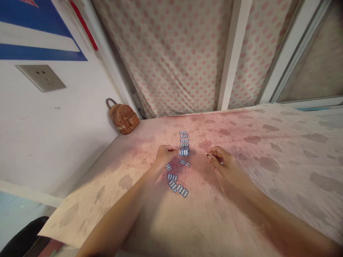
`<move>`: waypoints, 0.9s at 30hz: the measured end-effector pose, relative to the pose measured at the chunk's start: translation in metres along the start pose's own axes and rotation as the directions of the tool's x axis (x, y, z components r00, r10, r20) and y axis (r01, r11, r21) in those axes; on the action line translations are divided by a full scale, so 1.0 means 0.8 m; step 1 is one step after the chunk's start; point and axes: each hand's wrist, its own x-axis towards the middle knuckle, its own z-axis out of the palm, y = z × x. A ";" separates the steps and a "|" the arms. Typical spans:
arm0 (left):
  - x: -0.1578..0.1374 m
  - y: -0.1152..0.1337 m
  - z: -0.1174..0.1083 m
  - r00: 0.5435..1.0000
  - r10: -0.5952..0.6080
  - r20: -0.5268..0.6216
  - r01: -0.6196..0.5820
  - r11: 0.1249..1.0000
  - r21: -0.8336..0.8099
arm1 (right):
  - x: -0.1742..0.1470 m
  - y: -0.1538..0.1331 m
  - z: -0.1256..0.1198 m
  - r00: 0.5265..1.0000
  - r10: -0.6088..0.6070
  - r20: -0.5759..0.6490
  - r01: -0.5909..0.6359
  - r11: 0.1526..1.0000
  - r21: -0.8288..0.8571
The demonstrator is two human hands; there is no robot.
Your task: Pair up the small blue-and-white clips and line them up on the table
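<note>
Small blue-and-white striped pieces lie on the patterned cloth before me. Several form a column point(184, 140) running away from me. At the near end of that column, a brighter striped piece point(183, 152) sits against the fingertips of my left hand point(166, 155), which is closed in a pinch at its left edge. It looks slightly raised and overlaps the piece behind it. To the right, apart from the column, my right hand point(221, 159) has thumb and fingers pinched together; anything between them is too small to make out. Nearer me lie a slanted piece point(185, 163) and a loose cluster point(173, 185).
The cloth point(268, 164) covers a wide surface reaching the curtained window point(174, 60). A small brown backpack point(124, 118) stands at the back left corner against the white wall point(53, 125). A wall socket point(41, 77) is above. A dark object point(24, 237) shows below the left edge.
</note>
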 end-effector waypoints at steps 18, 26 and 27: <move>0.014 -0.012 0.022 0.999 -0.025 0.040 0.009 0.927 0.375 | 0.004 0.014 0.004 0.999 -0.032 0.021 0.033 0.998 -0.047; 0.009 -0.006 0.023 1.000 -0.021 0.017 0.013 0.922 0.386 | 0.003 0.013 0.003 0.999 -0.040 0.026 0.042 0.997 -0.067; 0.008 -0.005 0.023 1.000 -0.020 0.010 0.014 0.922 0.387 | 0.003 0.013 0.003 0.999 -0.037 0.028 0.039 0.997 -0.062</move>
